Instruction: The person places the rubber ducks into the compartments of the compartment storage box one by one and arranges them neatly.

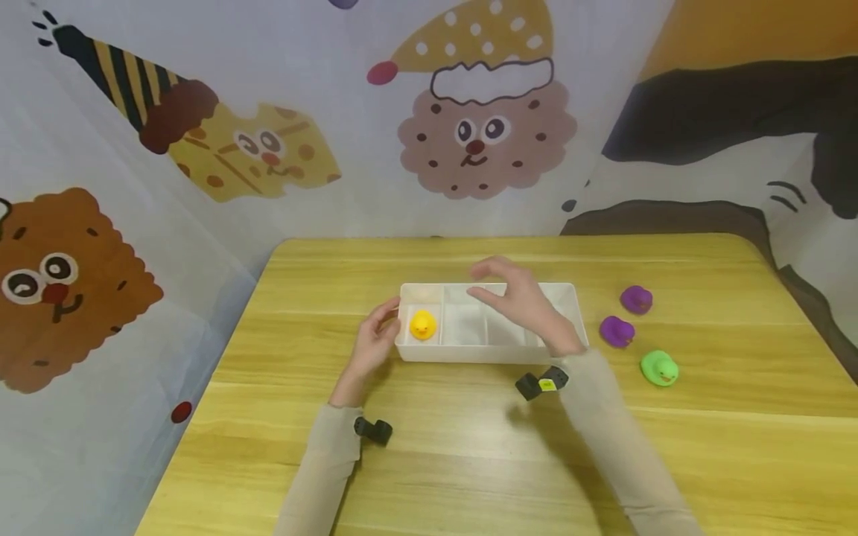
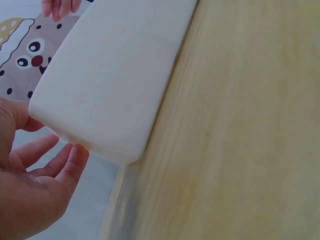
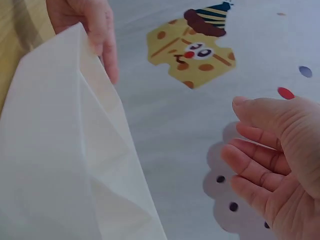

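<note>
A long white divided tray lies on the wooden table, and a yellow toy duck sits in its leftmost compartment. My left hand is at the tray's left end; in the left wrist view its fingertips touch the end wall. Above the middle compartments hovers my right hand, thumb and fingers spread apart with nothing between them. The right wrist view shows this hand apart from the tray wall. The duck is hidden in both wrist views.
Right of the tray are two purple toy ducks and a green toy duck on the table. A cartoon-printed cloth hangs behind the table. Each wrist carries a small black camera.
</note>
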{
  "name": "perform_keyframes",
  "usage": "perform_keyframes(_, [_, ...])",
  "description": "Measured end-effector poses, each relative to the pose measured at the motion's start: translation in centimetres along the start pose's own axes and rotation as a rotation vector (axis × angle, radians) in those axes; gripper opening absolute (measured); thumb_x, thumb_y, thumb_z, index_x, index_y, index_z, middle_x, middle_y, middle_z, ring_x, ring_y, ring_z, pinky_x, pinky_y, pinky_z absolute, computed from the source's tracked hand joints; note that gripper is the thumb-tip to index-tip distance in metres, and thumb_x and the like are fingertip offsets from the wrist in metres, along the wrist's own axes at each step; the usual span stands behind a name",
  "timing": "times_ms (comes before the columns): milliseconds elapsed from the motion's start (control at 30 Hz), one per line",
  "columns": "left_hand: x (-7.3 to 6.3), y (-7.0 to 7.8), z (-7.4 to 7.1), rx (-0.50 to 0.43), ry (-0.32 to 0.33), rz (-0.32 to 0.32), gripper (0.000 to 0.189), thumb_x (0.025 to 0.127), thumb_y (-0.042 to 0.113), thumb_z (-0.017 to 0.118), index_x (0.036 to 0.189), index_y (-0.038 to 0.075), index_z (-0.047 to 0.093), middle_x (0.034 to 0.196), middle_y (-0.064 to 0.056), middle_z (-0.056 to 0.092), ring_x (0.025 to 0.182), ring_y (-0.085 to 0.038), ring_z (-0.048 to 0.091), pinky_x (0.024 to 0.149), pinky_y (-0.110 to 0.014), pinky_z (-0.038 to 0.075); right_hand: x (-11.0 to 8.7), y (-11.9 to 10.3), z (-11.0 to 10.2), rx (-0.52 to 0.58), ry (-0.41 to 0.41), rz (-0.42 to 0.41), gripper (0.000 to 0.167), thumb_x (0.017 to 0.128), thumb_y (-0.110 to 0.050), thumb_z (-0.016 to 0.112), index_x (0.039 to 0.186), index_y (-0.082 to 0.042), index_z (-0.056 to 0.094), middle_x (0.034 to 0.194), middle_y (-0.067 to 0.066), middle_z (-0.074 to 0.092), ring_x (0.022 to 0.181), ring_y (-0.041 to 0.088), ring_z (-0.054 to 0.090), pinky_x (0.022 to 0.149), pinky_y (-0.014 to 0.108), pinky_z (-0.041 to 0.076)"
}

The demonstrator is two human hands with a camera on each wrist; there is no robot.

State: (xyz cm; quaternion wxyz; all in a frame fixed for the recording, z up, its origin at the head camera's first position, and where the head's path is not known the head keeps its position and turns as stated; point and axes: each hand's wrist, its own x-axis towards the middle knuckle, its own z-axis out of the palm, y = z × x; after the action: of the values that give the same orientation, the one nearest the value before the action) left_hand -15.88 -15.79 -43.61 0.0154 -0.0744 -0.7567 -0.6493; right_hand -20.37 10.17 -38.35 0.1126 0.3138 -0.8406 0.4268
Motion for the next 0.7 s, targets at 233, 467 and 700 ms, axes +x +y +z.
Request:
perform_keyframes(233, [0.5,-1.5,0.0,-0.014,0.009,-0.002,0.042,0.09,-0.013,0.045,0.132,-0.015,0.041,0.137,-0.03,0.04,0.121,-0.044,0.042,0.101,-0.043,0.041,-0.7,0.8,-1.7,-0.013,0.067,0.006,0.026,0.082,-0.008,0.071,0.106,0.001,0.066,0.105,0.014,0.066,0.098,0.028,0.061,0.088,0.042,0.048])
perform_keyframes(467, [1.0,-3.2,-0.1,-0.005,0.024,-0.001,0.043,0.091,-0.011,0.046,0.133,-0.009,0.044,0.138,-0.024,0.042,0.122,-0.04,0.044,0.101,-0.046,0.04,-1.7,2.4,-3.2,0.015,0.123,0.031,0.026,0.08,-0.001,0.071,0.104,0.004,0.064,0.104,0.018,0.065,0.099,0.031,0.059,0.09,0.045,0.048])
perform_keyframes(700, [0.9,-2.9,0.0,-0.025,0.022,-0.002,0.042,0.09,-0.013,0.045,0.131,-0.014,0.043,0.137,-0.029,0.041,0.122,-0.044,0.042,0.101,-0.045,0.04,-2.8,3.1,-4.8,0.013,0.149,0.046,0.024,0.081,0.003,0.068,0.105,0.006,0.062,0.102,0.02,0.065,0.097,0.031,0.059,0.092,0.047,0.046])
